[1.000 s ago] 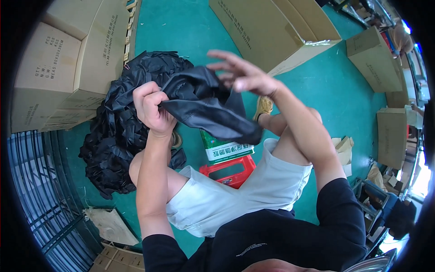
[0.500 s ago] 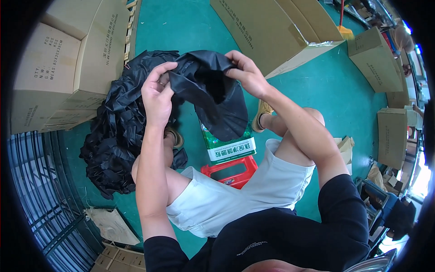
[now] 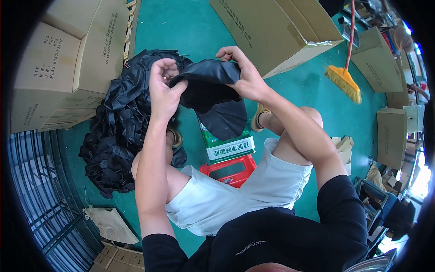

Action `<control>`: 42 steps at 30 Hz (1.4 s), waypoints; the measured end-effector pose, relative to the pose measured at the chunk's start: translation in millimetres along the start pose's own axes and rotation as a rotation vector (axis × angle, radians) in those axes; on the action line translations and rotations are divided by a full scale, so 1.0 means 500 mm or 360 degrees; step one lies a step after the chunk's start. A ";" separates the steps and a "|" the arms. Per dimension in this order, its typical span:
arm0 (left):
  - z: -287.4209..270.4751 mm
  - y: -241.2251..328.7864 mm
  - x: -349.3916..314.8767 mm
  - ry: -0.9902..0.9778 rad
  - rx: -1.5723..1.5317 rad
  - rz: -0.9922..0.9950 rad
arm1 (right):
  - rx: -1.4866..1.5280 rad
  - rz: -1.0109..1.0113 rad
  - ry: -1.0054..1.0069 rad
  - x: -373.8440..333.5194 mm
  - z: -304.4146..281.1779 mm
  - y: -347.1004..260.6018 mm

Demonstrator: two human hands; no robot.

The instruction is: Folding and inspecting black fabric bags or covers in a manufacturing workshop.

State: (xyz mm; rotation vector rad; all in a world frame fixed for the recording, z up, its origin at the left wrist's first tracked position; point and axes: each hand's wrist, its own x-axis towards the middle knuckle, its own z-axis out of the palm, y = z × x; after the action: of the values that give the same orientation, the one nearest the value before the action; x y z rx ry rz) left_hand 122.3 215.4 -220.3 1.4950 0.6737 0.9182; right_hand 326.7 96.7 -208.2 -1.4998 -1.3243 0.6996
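Between my hands I hold up a black cloth piece (image 3: pixel 208 70) with a shiny outer face, its rim spread into a wide opening. My left hand (image 3: pixel 165 90) grips the left edge, thumb against the cloth and fingers curled. At the right edge my right hand (image 3: pixel 247 77) pinches the rim, its upper fingers lifted off. Beneath hangs or lies a rounded, pleated black piece (image 3: pixel 226 120); I cannot tell whether it is joined to the held one. It partly covers a green box-shaped container (image 3: pixel 230 154) with a white band, between my legs.
A large heap of black cloth pieces (image 3: pixel 120 118) lies by my left leg. Under me is a red plastic stool (image 3: pixel 247 171). Cardboard cartons stand at left (image 3: pixel 50 59), far right (image 3: pixel 272 36) and along the right side (image 3: pixel 392 136). A yellow broom (image 3: pixel 344 81) touches the floor at right.
The cloth's rim has tipped over, so the opening now faces down toward me. My right hand's upper fingers have lifted off. At right, the broom has swept further into view.
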 end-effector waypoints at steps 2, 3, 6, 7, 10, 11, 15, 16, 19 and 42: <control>-0.019 -0.006 0.003 0.0078 -0.0086 0.0101 | 0.0251 0.0047 -0.0234 -0.001 -0.006 -0.004; -0.022 -0.006 0.003 0.0078 -0.0081 0.0103 | 0.0255 0.0044 -0.0233 -0.001 -0.009 -0.004; -0.026 0.000 0.003 0.0108 0.0370 0.0298 | 0.0420 -0.0005 -0.0303 0.002 -0.013 0.002; -0.023 0.002 0.004 0.0105 0.0370 0.0307 | 0.0737 0.0116 -0.0272 0.002 -0.013 0.009; -0.012 0.011 0.006 0.0189 0.0466 0.0577 | 0.1205 0.0363 -0.0197 0.007 -0.016 0.013; -0.013 0.016 0.008 0.0189 0.0468 0.0580 | 0.1352 0.0496 -0.0151 0.008 -0.016 0.012; -0.016 0.020 0.000 0.0213 0.0537 0.0450 | 0.1500 0.0756 -0.0156 0.010 -0.018 0.004; -0.019 0.020 -0.004 0.0228 0.0382 0.0145 | 0.1501 0.0758 -0.0157 0.009 -0.019 -0.003; -0.050 -0.009 0.012 0.0082 -0.0100 -0.0047 | 0.1386 0.0923 -0.0187 0.007 -0.017 -0.013; -0.049 0.017 0.016 -0.0183 -0.0444 -0.0414 | 0.1561 0.0668 -0.0245 0.033 -0.031 0.030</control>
State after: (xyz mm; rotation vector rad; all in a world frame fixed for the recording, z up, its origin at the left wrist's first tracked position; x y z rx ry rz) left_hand 104.8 233.7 -210.7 1.1717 0.6117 0.6899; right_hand 350.3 108.8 -213.5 -0.8982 -0.5671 1.4881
